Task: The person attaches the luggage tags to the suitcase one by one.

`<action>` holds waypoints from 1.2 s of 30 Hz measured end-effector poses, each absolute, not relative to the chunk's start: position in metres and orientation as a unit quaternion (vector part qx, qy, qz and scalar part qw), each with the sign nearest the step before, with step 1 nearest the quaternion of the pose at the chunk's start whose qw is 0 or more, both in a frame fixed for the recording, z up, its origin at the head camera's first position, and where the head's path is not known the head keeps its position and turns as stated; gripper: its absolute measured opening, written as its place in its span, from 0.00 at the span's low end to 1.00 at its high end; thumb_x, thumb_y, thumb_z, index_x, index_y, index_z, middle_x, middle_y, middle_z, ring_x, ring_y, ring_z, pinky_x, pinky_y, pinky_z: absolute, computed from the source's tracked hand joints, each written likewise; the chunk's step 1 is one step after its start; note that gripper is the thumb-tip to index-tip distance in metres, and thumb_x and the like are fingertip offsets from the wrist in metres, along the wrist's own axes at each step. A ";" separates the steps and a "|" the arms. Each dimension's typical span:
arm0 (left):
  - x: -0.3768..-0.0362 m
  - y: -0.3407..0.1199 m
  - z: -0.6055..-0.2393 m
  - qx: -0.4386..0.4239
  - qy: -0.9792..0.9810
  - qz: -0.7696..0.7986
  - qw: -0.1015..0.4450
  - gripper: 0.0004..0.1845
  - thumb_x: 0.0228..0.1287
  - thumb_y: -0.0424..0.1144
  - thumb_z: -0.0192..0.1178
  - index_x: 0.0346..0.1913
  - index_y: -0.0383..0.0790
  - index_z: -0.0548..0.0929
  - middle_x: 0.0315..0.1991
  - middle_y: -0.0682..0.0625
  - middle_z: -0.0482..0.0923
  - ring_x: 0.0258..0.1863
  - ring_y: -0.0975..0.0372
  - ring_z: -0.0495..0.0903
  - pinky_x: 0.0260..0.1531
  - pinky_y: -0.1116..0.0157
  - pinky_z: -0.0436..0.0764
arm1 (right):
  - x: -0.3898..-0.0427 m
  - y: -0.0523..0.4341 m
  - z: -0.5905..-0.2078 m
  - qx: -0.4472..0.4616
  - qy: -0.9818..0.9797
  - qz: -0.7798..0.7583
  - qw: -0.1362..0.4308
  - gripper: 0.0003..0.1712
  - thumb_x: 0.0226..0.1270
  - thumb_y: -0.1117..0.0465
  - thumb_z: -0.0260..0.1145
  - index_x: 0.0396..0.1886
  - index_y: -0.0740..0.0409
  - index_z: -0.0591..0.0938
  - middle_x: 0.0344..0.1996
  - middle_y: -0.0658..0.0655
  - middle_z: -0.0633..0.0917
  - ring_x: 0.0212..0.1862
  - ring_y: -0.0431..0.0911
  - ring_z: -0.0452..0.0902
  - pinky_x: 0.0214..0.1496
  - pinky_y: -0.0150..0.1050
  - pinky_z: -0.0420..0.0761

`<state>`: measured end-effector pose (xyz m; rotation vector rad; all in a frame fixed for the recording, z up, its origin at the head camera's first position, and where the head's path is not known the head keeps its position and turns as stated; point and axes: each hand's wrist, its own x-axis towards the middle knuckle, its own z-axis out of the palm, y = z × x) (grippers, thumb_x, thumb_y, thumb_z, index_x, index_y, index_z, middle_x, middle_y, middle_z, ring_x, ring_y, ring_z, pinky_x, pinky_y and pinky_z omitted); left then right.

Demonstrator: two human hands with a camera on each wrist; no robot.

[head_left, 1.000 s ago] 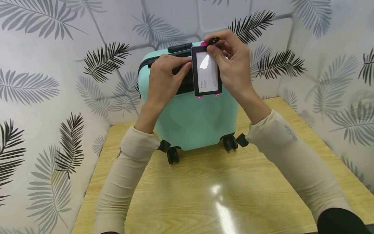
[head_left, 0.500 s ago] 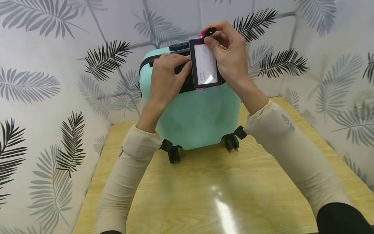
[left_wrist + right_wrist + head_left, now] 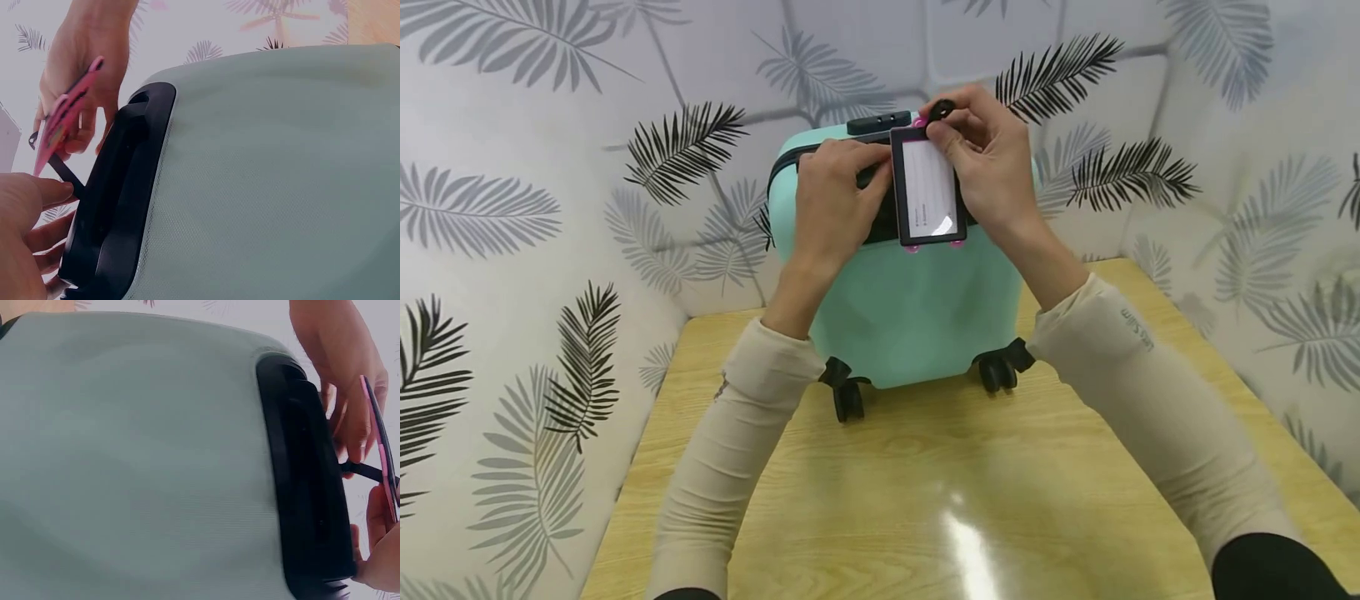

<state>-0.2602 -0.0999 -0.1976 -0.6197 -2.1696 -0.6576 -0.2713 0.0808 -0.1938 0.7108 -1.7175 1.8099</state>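
A mint-green suitcase (image 3: 917, 321) stands on the table, with a black handle (image 3: 134, 187) along its upper part. In front of it is a luggage tag (image 3: 931, 187) with a black frame, a white card and pink edges. My right hand (image 3: 996, 167) holds the tag's top corner, pinching the black strap end (image 3: 942, 110) between thumb and fingers. My left hand (image 3: 835, 200) is left of the tag. In the left wrist view its thumb and finger pinch the black strap (image 3: 64, 174) close beside the handle. The head view hides that pinch partly behind the tag.
A black combination lock (image 3: 880, 123) sits on the suitcase's top edge. Black wheels (image 3: 848, 400) rest on the wooden table (image 3: 865, 517). Leaf-patterned wall covering (image 3: 512, 275) surrounds the table at the back and sides.
My right hand lifted the tag a little, then lowered it again to about its first height. The left hand keeps its pinch beside the tag, and the view has shifted slightly.
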 end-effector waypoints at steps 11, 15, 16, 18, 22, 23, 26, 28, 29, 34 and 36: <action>-0.264 -0.094 -0.197 -0.257 -0.824 -0.274 0.424 0.07 0.69 0.35 0.68 0.45 0.39 0.93 0.43 0.47 0.91 0.46 0.52 0.84 0.47 0.50 0.72 | -0.268 0.086 -0.194 0.270 -0.661 0.649 0.263 0.04 0.72 0.67 0.69 0.44 0.61 0.85 0.39 0.50 0.88 0.37 0.45 0.82 0.40 0.35 0.77; -0.265 -0.094 -0.199 -0.258 -0.820 -0.285 0.424 0.07 0.69 0.34 0.67 0.45 0.39 0.93 0.43 0.48 0.91 0.46 0.51 0.84 0.47 0.51 0.72 | -0.264 0.087 -0.195 0.269 -0.694 0.614 0.264 0.05 0.74 0.66 0.68 0.45 0.61 0.85 0.37 0.52 0.88 0.37 0.46 0.81 0.39 0.35 0.77; -0.266 -0.094 -0.200 -0.259 -0.818 -0.287 0.426 0.07 0.69 0.34 0.67 0.45 0.39 0.93 0.43 0.47 0.91 0.46 0.51 0.84 0.47 0.50 0.72 | -0.263 0.087 -0.194 0.270 -0.701 0.605 0.265 0.05 0.74 0.66 0.68 0.46 0.61 0.85 0.36 0.53 0.88 0.37 0.46 0.81 0.39 0.35 0.77; -0.266 -0.093 -0.202 -0.258 -0.816 -0.292 0.427 0.07 0.69 0.33 0.67 0.46 0.39 0.93 0.44 0.48 0.91 0.47 0.52 0.83 0.49 0.51 0.72 | -0.261 0.087 -0.194 0.272 -0.715 0.588 0.264 0.06 0.74 0.65 0.68 0.46 0.61 0.86 0.36 0.54 0.88 0.37 0.46 0.81 0.40 0.35 0.77; -0.264 -0.093 -0.210 -0.254 -0.817 -0.292 0.428 0.09 0.68 0.32 0.66 0.47 0.40 0.92 0.46 0.49 0.91 0.48 0.53 0.83 0.52 0.51 0.72 | -0.259 0.088 -0.197 0.274 -0.746 0.550 0.257 0.06 0.76 0.65 0.66 0.47 0.59 0.86 0.38 0.57 0.88 0.38 0.45 0.82 0.40 0.34 0.77; -0.264 -0.092 -0.212 -0.253 -0.818 -0.291 0.427 0.09 0.68 0.32 0.65 0.47 0.40 0.92 0.46 0.49 0.90 0.49 0.53 0.82 0.53 0.51 0.71 | -0.259 0.089 -0.199 0.274 -0.752 0.542 0.256 0.06 0.76 0.65 0.66 0.47 0.59 0.86 0.38 0.57 0.88 0.38 0.44 0.82 0.40 0.34 0.77; -0.262 -0.093 -0.217 -0.253 -0.819 -0.285 0.430 0.10 0.68 0.31 0.64 0.48 0.40 0.92 0.47 0.49 0.90 0.50 0.53 0.82 0.53 0.51 0.71 | -0.260 0.088 -0.201 0.273 -0.763 0.526 0.258 0.05 0.75 0.66 0.66 0.47 0.58 0.86 0.38 0.57 0.88 0.37 0.44 0.83 0.40 0.34 0.77; -0.261 -0.094 -0.218 -0.250 -0.819 -0.282 0.433 0.10 0.69 0.32 0.64 0.48 0.41 0.92 0.48 0.49 0.90 0.50 0.53 0.81 0.54 0.51 0.71 | -0.260 0.087 -0.202 0.271 -0.764 0.525 0.260 0.05 0.75 0.67 0.67 0.46 0.58 0.87 0.38 0.57 0.88 0.37 0.43 0.83 0.41 0.34 0.77; -0.261 -0.095 -0.219 -0.249 -0.819 -0.281 0.434 0.10 0.70 0.33 0.64 0.48 0.40 0.92 0.48 0.49 0.90 0.50 0.53 0.81 0.53 0.51 0.71 | -0.260 0.086 -0.201 0.270 -0.765 0.524 0.260 0.05 0.75 0.67 0.67 0.46 0.58 0.87 0.38 0.57 0.88 0.37 0.43 0.83 0.41 0.34 0.77; -0.263 -0.101 -0.219 -0.246 -0.814 -0.285 0.443 0.11 0.71 0.32 0.62 0.50 0.39 0.91 0.49 0.48 0.89 0.51 0.52 0.79 0.55 0.52 0.71 | -0.261 0.084 -0.199 0.265 -0.771 0.519 0.257 0.05 0.75 0.67 0.67 0.46 0.57 0.87 0.38 0.56 0.88 0.37 0.43 0.83 0.39 0.34 0.78; -0.265 -0.105 -0.213 -0.243 -0.808 -0.289 0.451 0.11 0.72 0.31 0.61 0.50 0.38 0.91 0.49 0.47 0.89 0.51 0.51 0.79 0.56 0.52 0.72 | -0.261 0.084 -0.197 0.266 -0.771 0.516 0.261 0.05 0.74 0.67 0.67 0.46 0.57 0.87 0.38 0.56 0.88 0.36 0.43 0.83 0.38 0.34 0.78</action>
